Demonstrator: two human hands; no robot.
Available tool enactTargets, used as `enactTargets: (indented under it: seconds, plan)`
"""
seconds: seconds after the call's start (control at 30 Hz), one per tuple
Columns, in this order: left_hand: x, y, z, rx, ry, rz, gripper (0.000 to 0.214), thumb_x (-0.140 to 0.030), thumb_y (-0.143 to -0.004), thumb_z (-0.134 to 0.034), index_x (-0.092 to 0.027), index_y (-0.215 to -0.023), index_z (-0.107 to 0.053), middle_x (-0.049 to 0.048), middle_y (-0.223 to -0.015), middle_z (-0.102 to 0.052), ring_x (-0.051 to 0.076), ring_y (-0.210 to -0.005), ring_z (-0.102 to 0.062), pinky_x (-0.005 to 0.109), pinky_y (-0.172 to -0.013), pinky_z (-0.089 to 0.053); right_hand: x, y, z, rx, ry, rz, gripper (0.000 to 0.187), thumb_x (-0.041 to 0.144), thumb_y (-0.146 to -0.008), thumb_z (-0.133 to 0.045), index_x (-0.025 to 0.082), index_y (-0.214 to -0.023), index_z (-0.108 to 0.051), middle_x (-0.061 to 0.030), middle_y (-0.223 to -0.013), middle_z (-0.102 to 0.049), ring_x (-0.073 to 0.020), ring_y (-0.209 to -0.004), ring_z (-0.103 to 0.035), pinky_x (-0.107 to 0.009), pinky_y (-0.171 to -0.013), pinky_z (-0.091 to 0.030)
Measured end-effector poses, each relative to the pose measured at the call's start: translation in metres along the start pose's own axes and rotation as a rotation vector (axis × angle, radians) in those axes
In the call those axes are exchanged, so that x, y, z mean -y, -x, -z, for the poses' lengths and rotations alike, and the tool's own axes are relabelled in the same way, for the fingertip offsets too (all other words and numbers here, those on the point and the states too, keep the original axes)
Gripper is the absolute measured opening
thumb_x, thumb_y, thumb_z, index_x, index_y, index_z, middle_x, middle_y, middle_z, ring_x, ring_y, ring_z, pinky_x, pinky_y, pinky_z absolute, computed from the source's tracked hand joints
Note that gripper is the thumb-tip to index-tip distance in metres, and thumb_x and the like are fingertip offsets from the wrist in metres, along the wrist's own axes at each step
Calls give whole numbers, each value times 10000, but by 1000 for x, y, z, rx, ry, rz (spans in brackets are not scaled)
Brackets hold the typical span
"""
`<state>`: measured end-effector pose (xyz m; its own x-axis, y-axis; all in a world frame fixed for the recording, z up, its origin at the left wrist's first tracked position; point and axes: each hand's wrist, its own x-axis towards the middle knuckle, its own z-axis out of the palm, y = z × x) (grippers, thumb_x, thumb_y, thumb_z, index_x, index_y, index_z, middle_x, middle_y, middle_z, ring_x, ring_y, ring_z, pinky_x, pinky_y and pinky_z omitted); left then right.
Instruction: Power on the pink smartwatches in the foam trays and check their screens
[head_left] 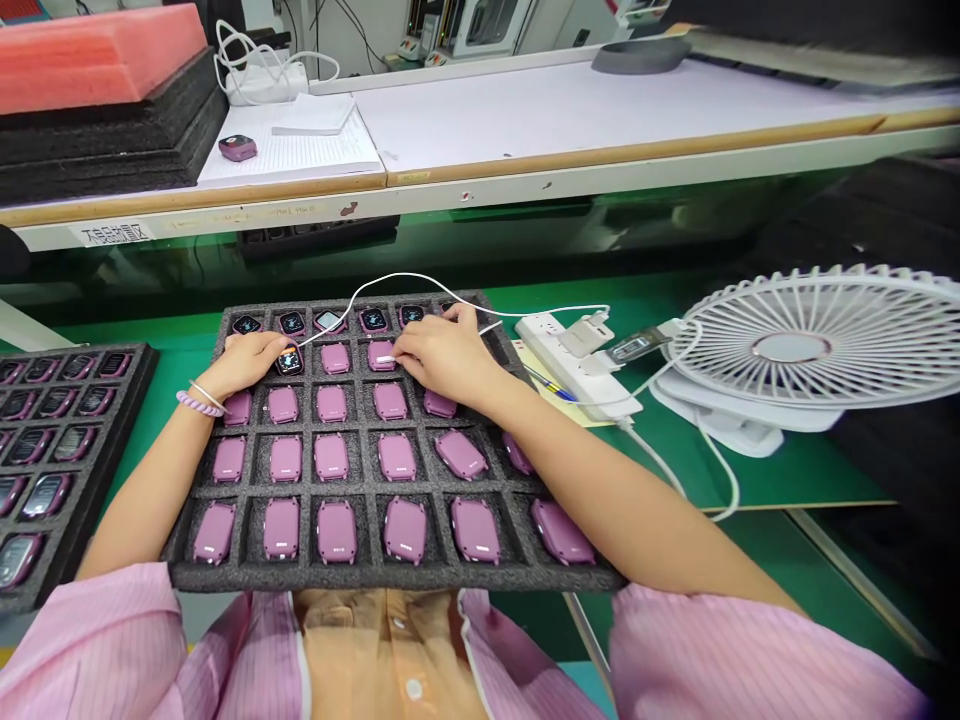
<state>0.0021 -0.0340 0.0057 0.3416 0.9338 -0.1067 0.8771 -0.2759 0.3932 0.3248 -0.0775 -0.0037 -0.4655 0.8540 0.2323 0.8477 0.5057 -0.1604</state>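
A black foam tray lies in front of me, its cells filled with several purple watch bodies. Most lie back side up; those in the far row show lit screens. My left hand rests on the tray's second row, fingers curled round a watch body with a lit screen. My right hand reaches over the same row, its fingertips pinching a watch body lying back up. A white cable runs from the left hand's watch in an arc over the tray.
A second black tray with dark-screened watches lies at the left. A white power strip and a white desk fan stand at the right on the green mat. A raised white shelf carries foam sheets and one watch.
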Motion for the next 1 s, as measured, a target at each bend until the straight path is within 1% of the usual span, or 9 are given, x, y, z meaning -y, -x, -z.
enactTargets:
  seconds: [0.13,0.23,0.37,0.43,0.57,0.67,0.77,0.87,1.0]
  plan:
    - [-3,1,0,4,6,1,558,-504,-1016,-317,-199,-1157,-762,118,-1254,-784,353,-1232,-691,474,-1093,-467,1,1,0,18,6,46,236,153,-991,-534,189,-949,-763,-75,-983,-774,-269,-976,-655,-460,-998,-217]
    - [-4,0,0,0,15,8,535,-506,-1010,-343,-199,-1114,-769,110,-1179,-798,351,-1158,-707,469,-1055,-473,0,-1,-2,-37,2,-52,281,161,-1005,-502,193,-1016,-781,-91,-1033,-764,-276,-992,-653,-462,-974,-235]
    - [-3,-1,-2,-19,41,18,509,-521,-996,-390,-201,-1002,-787,87,-1018,-809,331,-1029,-720,441,-992,-490,1,-7,-9,37,64,-155,321,181,-1031,-505,193,-1068,-823,-125,-1073,-724,-312,-1043,-620,-485,-962,-246]
    - [-2,-2,-3,-78,131,32,453,-509,-963,-473,-194,-995,-797,82,-995,-811,303,-972,-721,397,-925,-508,3,-10,-14,40,54,-173,335,192,-1045,-499,200,-1089,-830,-132,-1103,-707,-313,-1062,-600,-486,-960,-253]
    - [-12,1,-6,-317,317,87,337,-415,-863,-644,-167,-1021,-808,83,-967,-805,253,-867,-703,347,-828,-511,4,-11,-19,13,10,-190,331,185,-1049,-500,189,-1093,-828,-139,-1146,-696,-317,-1112,-589,-495,-981,-268]
    - [-34,4,-8,-309,346,-18,286,-388,-870,-670,-178,-1000,-814,86,-1024,-799,251,-915,-694,353,-844,-508,2,-10,-21,-11,-31,-200,312,166,-1037,-520,193,-1083,-828,-132,-1144,-702,-318,-1132,-598,-508,-1003,-275]
    - [-62,6,-14,-176,191,-144,185,-341,-886,-702,-226,-968,-820,64,-1054,-797,272,-1017,-689,412,-949,-471,-1,-7,-22,-43,-62,-185,293,168,-1028,-537,212,-1067,-824,-122,-1129,-711,-311,-1120,-608,-505,-1006,-278]
    - [-83,5,-19,-75,-57,-177,129,-288,-926,-693,-245,-966,-808,60,-1002,-797,311,-1073,-680,518,-1046,-383,-3,-4,-22,-70,-78,-170,274,178,-1026,-546,221,-1062,-814,-118,-1114,-728,-311,-1102,-619,-499,-1002,-281]
    - [-95,4,-21,-94,-354,-221,192,-296,-943,-714,-217,-1103,-783,134,-1150,-779,376,-1151,-637,601,-1105,-333,-4,-3,-22,-80,-97,-168,260,187,-1022,-555,215,-1072,-809,-123,-1130,-736,-315,-1108,-624,-504,-1021,-274]
